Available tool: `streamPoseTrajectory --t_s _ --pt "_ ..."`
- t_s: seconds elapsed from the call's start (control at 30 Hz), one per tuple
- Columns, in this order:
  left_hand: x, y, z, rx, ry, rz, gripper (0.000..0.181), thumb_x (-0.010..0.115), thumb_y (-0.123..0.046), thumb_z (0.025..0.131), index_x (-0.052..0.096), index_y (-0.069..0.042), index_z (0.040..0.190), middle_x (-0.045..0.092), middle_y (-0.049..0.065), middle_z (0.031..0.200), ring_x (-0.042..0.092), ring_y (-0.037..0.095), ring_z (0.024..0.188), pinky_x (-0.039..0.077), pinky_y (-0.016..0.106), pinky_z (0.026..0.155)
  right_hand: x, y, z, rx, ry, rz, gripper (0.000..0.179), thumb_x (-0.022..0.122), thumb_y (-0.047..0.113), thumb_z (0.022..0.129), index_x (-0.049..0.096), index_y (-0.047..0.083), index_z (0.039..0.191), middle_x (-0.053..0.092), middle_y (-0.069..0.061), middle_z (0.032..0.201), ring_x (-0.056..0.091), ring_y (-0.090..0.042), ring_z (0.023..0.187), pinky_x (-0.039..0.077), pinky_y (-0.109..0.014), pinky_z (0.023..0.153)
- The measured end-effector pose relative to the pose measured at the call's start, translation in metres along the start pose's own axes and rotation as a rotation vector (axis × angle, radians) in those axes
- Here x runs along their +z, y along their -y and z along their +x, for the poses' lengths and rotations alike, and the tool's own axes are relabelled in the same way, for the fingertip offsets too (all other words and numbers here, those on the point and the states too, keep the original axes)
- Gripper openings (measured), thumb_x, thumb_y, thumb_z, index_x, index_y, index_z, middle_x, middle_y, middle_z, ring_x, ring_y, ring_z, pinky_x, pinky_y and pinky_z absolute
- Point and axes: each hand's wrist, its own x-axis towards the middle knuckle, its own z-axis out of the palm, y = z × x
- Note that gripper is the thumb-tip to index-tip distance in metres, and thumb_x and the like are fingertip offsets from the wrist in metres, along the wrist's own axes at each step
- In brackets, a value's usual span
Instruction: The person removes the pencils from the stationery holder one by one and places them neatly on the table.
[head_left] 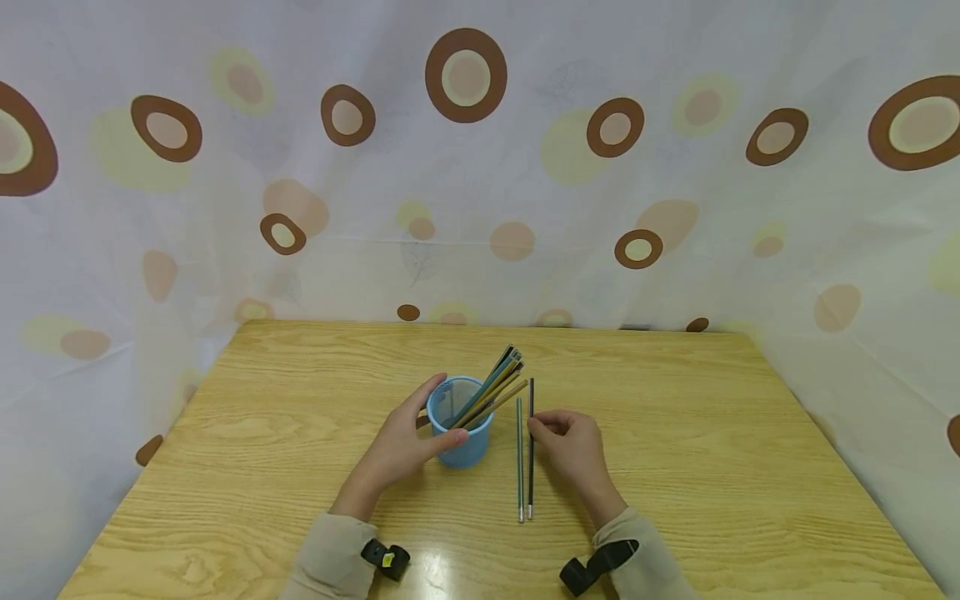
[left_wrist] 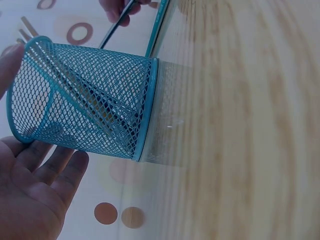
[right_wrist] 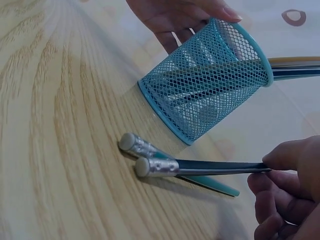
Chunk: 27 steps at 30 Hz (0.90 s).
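Observation:
A blue mesh pencil cup stands upright on the wooden table, with several pencils leaning toward its right side. Around its upper part, my left hand grips the cup, thumb at the near rim and fingers at the far left side. My right hand pinches a dark pencil partway along its length, thumb against fingertips. That pencil's eraser end points toward me, close to the tabletop. Just left of it lies a green pencil with a metal-banded eraser end, between the cup and the right hand.
The wood-grain table extends on both sides of the hands. A pale curtain printed with brown and yellow rings hangs behind and beside it. Black straps with small devices sit on both sleeved wrists.

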Motion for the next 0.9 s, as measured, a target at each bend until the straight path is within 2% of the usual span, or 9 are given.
streamPoseTrajectory --t_s 0.6,0.9 --pt "0.0002 -0.0005 -0.0006 -0.001 0.001 -0.010 0.088 0.079 -0.044 0.083 0.030 -0.033 0.155 0.038 0.000 0.153 0.042 0.031 0.135 0.039 0.053 0.108 0.0049 -0.0084 0.0028 0.009 0.007 -0.028 0.014 0.073 0.015 0.091 0.077 0.003 0.096 0.070 -0.002 0.080 0.063 -0.013 0.072 0.049 -0.024 0.061" --pt "0.0004 -0.0014 -0.0005 0.003 -0.004 -0.004 0.088 0.079 -0.044 0.083 0.030 -0.031 0.156 0.039 0.000 0.152 0.044 0.030 0.134 0.039 0.053 0.107 0.0061 -0.0090 0.0037 -0.018 0.000 -0.076 0.013 0.073 0.016 0.090 0.077 0.003 0.094 0.069 -0.001 0.078 0.061 -0.013 0.071 0.048 -0.025 0.060"
